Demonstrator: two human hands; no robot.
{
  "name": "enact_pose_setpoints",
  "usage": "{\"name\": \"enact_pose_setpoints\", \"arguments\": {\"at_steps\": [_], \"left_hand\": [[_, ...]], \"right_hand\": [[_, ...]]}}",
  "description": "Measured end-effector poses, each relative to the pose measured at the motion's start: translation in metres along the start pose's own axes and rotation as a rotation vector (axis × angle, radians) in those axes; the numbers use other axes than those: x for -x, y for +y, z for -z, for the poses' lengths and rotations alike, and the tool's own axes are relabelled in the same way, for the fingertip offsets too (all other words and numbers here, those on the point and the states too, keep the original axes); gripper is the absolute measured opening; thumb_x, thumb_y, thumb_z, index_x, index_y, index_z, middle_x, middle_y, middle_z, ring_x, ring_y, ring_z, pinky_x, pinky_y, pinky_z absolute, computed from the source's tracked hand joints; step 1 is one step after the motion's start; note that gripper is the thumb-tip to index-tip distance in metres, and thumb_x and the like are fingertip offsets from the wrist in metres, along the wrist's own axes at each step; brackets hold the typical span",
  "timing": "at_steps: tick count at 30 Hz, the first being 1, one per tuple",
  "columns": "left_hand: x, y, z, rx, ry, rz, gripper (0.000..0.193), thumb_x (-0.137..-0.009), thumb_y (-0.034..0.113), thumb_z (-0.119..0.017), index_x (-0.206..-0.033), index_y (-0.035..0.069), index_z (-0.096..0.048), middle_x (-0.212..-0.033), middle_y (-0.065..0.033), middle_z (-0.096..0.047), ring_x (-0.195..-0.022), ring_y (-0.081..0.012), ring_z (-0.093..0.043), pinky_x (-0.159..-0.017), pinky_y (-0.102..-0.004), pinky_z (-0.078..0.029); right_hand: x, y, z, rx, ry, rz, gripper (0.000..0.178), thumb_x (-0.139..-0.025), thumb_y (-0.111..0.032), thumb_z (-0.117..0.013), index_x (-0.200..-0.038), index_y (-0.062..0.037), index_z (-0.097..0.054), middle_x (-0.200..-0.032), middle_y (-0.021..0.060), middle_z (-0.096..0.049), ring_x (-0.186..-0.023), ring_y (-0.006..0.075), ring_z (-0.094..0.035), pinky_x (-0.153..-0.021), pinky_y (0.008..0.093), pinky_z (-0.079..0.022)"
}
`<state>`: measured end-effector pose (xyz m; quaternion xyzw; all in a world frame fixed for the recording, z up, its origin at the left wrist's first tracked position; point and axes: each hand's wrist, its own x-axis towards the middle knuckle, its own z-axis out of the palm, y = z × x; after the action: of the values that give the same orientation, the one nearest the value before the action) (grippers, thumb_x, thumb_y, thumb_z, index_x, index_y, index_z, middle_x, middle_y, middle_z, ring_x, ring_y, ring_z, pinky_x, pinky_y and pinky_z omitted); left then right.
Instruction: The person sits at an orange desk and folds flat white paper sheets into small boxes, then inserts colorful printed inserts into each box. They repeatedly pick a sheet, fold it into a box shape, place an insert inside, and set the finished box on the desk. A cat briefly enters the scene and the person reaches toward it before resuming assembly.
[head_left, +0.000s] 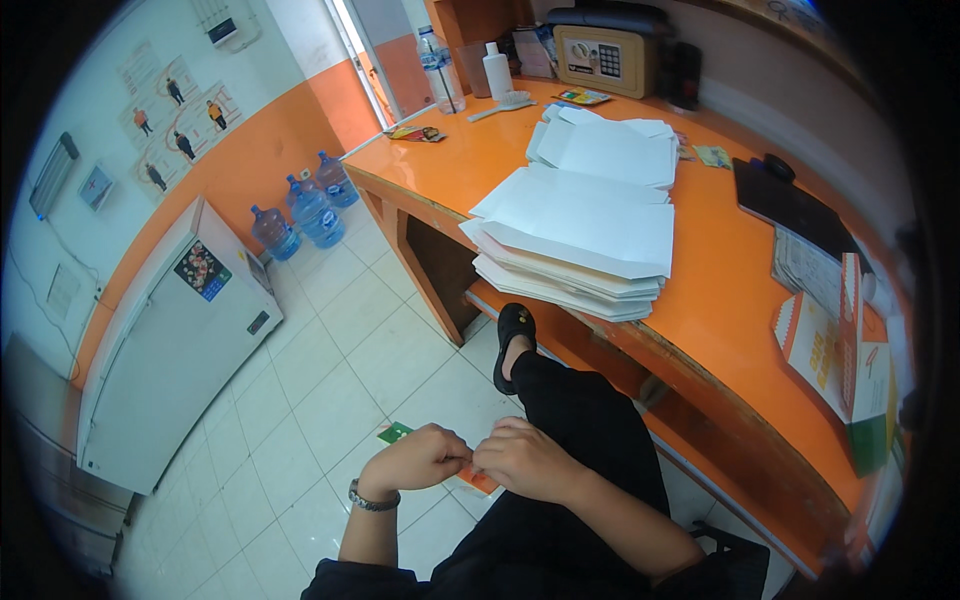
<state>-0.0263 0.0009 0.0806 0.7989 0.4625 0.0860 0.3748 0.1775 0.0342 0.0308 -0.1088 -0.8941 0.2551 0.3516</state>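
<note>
Above my lap, my left hand [425, 460] and my right hand [525, 458] meet with bent fingers, both closed on a narrow printed carton piece. Its green end [395, 432] sticks out beyond my left hand, and an orange part [478, 480] shows below the fingers. My hands hide its middle. On the orange desk [730, 310], in front of my hands, lies a stack of flat white cartons [590, 230]. A printed box [835, 360], white, orange and green, stands at the desk's right side.
Farther back on the desk are a water bottle [440, 70], a white bottle [497, 70], a hairbrush [503, 106] and a small safe [602, 60]. A dark laptop [800, 205] lies at the right. Water jugs [318, 215] and a chest freezer [180, 350] stand left.
</note>
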Motion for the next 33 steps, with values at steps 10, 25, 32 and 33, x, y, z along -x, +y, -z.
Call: {"name": "enact_pose_setpoints", "arguments": {"at_steps": [10,25,32,33], "left_hand": [[-0.004,-0.003,-0.005,0.16,-0.016,-0.025,0.019,-0.083,0.012,-0.055,-0.079,-0.004,-0.063,-0.074,-0.0202,-0.062,-0.07,-0.0332,-0.059,-0.067,-0.0399,-0.046],[0.01,-0.012,0.007,0.163,0.219,-0.044,0.012,-0.089,0.012,-0.062,-0.091,0.001,-0.066,-0.077,-0.0118,-0.063,-0.076,-0.0254,-0.059,-0.075,-0.0337,-0.046],[0.003,0.003,-0.004,0.095,0.162,0.045,0.015,-0.087,0.015,-0.065,-0.09,0.002,-0.071,-0.078,-0.0119,-0.066,-0.072,-0.0252,-0.062,-0.067,-0.0332,-0.049],[0.001,0.004,-0.005,0.06,0.172,0.039,0.014,-0.086,0.014,-0.065,-0.089,0.002,-0.071,-0.077,-0.012,-0.066,-0.071,-0.0254,-0.062,-0.067,-0.0335,-0.049]], "right_hand": [[0.001,0.001,-0.001,0.042,-0.009,0.012,0.002,-0.077,-0.01,-0.066,-0.076,-0.008,-0.066,-0.084,0.0032,-0.06,-0.076,0.0208,-0.06,-0.079,0.0354,-0.046],[0.001,0.01,0.025,-0.177,-0.043,-0.493,0.032,-0.081,-0.027,-0.07,-0.109,-0.0122,-0.066,-0.116,0.0076,-0.057,-0.116,0.0266,-0.05,-0.107,0.0444,-0.031],[0.0,-0.001,0.024,0.025,-0.273,-0.381,0.034,-0.078,-0.03,-0.074,-0.105,-0.0122,-0.064,-0.111,0.0037,-0.058,-0.115,0.0218,-0.052,-0.111,0.0508,-0.024],[0.0,-0.001,0.023,-0.013,-0.265,-0.408,0.035,-0.078,-0.03,-0.074,-0.106,-0.0122,-0.064,-0.111,0.0039,-0.058,-0.114,0.022,-0.052,-0.111,0.0509,-0.024]]}}
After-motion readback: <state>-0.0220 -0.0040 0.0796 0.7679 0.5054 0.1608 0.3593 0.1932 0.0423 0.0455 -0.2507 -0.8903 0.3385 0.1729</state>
